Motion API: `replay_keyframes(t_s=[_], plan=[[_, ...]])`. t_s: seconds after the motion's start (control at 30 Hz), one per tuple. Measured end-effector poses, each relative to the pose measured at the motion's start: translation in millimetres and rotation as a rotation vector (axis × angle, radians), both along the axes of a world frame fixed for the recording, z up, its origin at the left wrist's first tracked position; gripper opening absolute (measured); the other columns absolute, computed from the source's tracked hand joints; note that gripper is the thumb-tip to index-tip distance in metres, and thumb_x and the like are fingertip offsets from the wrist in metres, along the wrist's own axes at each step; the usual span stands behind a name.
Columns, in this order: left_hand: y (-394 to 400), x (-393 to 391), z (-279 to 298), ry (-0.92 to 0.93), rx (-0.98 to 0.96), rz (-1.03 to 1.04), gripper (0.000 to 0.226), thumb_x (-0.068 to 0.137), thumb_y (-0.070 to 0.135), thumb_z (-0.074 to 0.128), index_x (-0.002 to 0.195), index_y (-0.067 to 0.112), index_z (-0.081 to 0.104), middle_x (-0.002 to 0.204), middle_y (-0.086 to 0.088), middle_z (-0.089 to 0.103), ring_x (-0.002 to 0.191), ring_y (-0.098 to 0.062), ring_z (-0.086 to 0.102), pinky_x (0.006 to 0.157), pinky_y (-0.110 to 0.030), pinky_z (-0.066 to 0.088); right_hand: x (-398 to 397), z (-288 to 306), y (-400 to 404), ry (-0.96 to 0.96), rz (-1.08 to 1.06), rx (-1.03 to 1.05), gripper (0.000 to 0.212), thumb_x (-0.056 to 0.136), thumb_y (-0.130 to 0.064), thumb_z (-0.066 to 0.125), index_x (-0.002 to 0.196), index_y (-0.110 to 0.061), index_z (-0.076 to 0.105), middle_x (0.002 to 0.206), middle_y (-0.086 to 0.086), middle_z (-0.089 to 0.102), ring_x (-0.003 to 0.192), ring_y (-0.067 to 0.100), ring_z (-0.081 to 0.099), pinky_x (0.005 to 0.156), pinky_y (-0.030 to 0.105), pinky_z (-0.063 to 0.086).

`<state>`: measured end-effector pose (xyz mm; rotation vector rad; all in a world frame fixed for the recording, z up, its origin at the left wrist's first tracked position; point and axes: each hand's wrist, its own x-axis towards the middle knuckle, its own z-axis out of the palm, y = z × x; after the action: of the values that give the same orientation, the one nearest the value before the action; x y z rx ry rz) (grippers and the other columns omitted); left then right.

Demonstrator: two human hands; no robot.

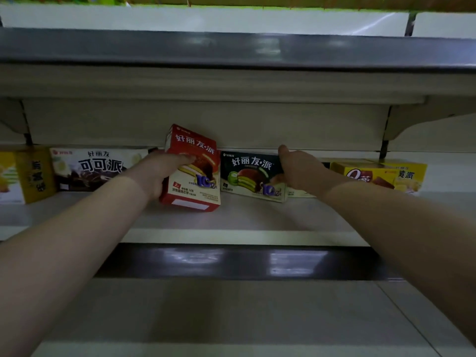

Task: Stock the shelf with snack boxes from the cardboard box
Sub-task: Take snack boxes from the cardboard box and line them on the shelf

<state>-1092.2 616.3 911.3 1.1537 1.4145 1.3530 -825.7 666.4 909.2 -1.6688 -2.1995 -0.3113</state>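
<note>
two hands on shelf (231,217) – left hand (159,171) grips red box (193,171), right hand (298,171) green box (252,176)

The white shelf (231,217) carries 5 snack boxes (253,176) in a row along its back.

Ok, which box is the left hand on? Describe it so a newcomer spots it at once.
Look at the white shelf where a row of snack boxes runs along the back. Near the middle, the left hand grips the red pie box. It alone is red and tilted with its top leaning back, between the black cocoa pie box and the dark green pie box, both level.
</note>
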Motion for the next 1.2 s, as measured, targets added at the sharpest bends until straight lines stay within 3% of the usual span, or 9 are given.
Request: replay_keyframes(t_s=[0.23, 0.4, 0.53, 0.7, 0.97, 1.2], plan=[[3.9, 4.1, -0.1, 0.003, 0.014, -0.006, 0.023, 0.084, 0.016, 0.073, 0.102, 0.01, 0.06, 0.099, -0.019, 0.069, 0.082, -0.03, 0.069, 0.063, -0.044, 0.059, 3.3, -5.5, 6.3, 0.181, 0.07, -0.025, 0.07, 0.082, -0.033, 0.075, 0.131, -0.004, 0.035, 0.115, 0.019, 0.06, 0.107, 0.033, 0.057, 0.074, 0.031, 0.043], [4.9, 2.8, 0.1, 0.02, 0.019, -0.022, 0.033, 0.083, 0.016, 0.074, 0.113, 0.008, 0.06, 0.103, -0.02, 0.069, 0.084, -0.031, 0.069, 0.063, -0.043, 0.059, 5.8, -11.0, 6.5, 0.204, 0.095, -0.016, 0.067, 0.09, -0.034, 0.064, 0.142, -0.01, 0.028, 0.123, 0.018, 0.059, 0.109, 0.033, 0.057, 0.082, 0.035, 0.048], [6.1, 1.7, -2.3, 0.012, 0.01, -0.02, 0.019, 0.086, 0.015, 0.071, 0.1, 0.01, 0.06, 0.096, -0.018, 0.068, 0.076, -0.028, 0.067, 0.05, -0.041, 0.057, 14.7, -13.1, 2.9, 0.178, 0.088, -0.009, 0.067, 0.095, -0.045, 0.052, 0.15, -0.028, 0.017, 0.131, 0.013, 0.054, 0.123, 0.034, 0.04, 0.097, 0.042, 0.04], [7.4, 4.2, -4.0, -0.022, -0.006, -0.028, 0.022, 0.086, 0.016, 0.071, 0.103, 0.009, 0.059, 0.09, -0.016, 0.068, 0.073, -0.027, 0.067, 0.048, -0.039, 0.057, 25.1, -5.8, -0.5, 0.121, 0.078, -0.067, 0.064, 0.094, -0.056, 0.044, 0.149, -0.043, 0.013, 0.136, 0.005, 0.052, 0.131, 0.029, 0.029, 0.104, 0.048, 0.028], [3.7, 7.7, -2.6, -0.02, -0.02, -0.025, 0.033, 0.086, 0.019, 0.071, 0.115, 0.009, 0.058, 0.095, -0.015, 0.068, 0.076, -0.027, 0.068, 0.053, -0.041, 0.058, 23.7, -1.1, -11.1, -0.411, -0.072, 0.23, 0.072, 0.091, -0.068, 0.029, 0.149, -0.026, 0.018, 0.126, 0.016, 0.054, 0.124, 0.029, 0.04, 0.097, 0.042, 0.028], [0.9, 13.1, -0.5, -0.011, -0.017, -0.018, 0.029, 0.087, 0.016, 0.07, 0.113, 0.009, 0.057, 0.088, -0.015, 0.067, 0.073, -0.027, 0.066, 0.045, -0.039, 0.056, 13.6, 4.7, -12.7, -0.252, -0.139, 0.083, 0.074, 0.091, -0.062, 0.043, 0.148, -0.021, 0.02, 0.131, 0.019, 0.051, 0.129, 0.031, 0.037, 0.102, 0.045, 0.026]])
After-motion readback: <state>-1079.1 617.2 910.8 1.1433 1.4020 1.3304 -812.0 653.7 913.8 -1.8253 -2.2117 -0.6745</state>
